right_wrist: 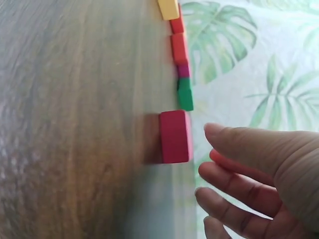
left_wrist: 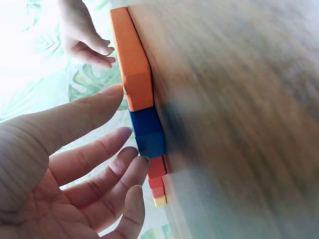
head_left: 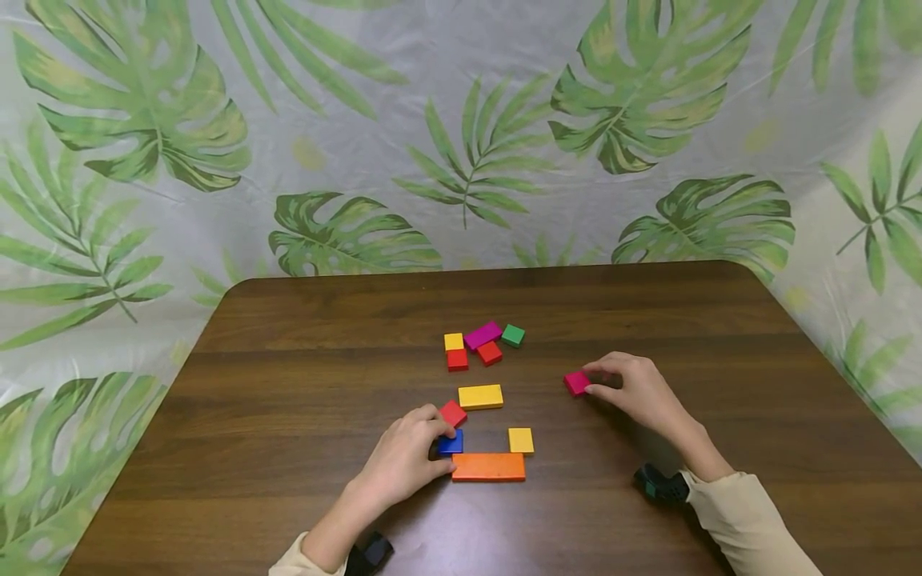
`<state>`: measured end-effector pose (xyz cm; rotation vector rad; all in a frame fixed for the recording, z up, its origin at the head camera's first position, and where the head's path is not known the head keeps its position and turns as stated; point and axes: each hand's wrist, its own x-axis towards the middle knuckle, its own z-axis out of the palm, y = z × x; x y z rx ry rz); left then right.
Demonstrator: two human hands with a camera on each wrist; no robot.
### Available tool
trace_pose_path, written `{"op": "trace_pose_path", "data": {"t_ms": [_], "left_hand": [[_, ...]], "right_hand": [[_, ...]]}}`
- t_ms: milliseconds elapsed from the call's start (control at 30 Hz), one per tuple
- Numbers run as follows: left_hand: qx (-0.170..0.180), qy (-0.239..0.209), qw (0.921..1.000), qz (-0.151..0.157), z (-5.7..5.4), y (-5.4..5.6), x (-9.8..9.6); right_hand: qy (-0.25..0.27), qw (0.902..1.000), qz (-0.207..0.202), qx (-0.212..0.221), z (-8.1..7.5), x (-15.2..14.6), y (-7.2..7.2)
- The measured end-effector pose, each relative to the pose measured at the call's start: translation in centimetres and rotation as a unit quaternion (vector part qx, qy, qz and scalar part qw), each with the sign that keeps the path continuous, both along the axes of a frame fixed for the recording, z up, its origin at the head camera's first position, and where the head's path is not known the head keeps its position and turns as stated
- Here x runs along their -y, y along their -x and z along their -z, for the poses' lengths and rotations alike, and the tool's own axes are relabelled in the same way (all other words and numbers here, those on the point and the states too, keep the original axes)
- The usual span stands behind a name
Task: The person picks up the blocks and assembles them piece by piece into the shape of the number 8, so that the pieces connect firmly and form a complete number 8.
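Observation:
My left hand is beside the blue block, its fingertips over the block's far edge. The left thumb lies at the left end of the long orange block; the left wrist view shows the fingers loosely spread. Directly behind the blue block lies a red block. To the right, my right hand reaches a pink block, thumb and forefinger right at its near side. The right wrist view shows a small gap between the thumb and this pink block.
A yellow square block sits behind the orange block's right end. Farther back is a yellow rectangle. Near the middle of the brown table is a cluster with a magenta block, a green block, and red and yellow ones.

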<state>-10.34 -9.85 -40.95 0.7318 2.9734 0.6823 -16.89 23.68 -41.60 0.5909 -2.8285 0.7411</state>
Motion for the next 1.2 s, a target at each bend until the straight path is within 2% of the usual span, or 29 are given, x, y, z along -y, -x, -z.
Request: {"op": "trace_pose_path", "data": {"t_ms": [300,633,1200], "left_hand": [[-0.005,0.002,1.0,-0.001,0.0,0.0,0.0],[-0.01,-0.006,0.9999,0.003,0.0,0.0,0.0],[-0.001,-0.004,1.0,-0.002,0.1,0.0,-0.1]], "right_hand": [[-0.008,0.9987,0.03,0.039,0.5,0.4,0.1],[-0.007,0.9989,0.04,0.022,1.2,1.0,0.2],[0.008,0.9983,-0.015,0.056,1.0,2.8,-0.5]]}}
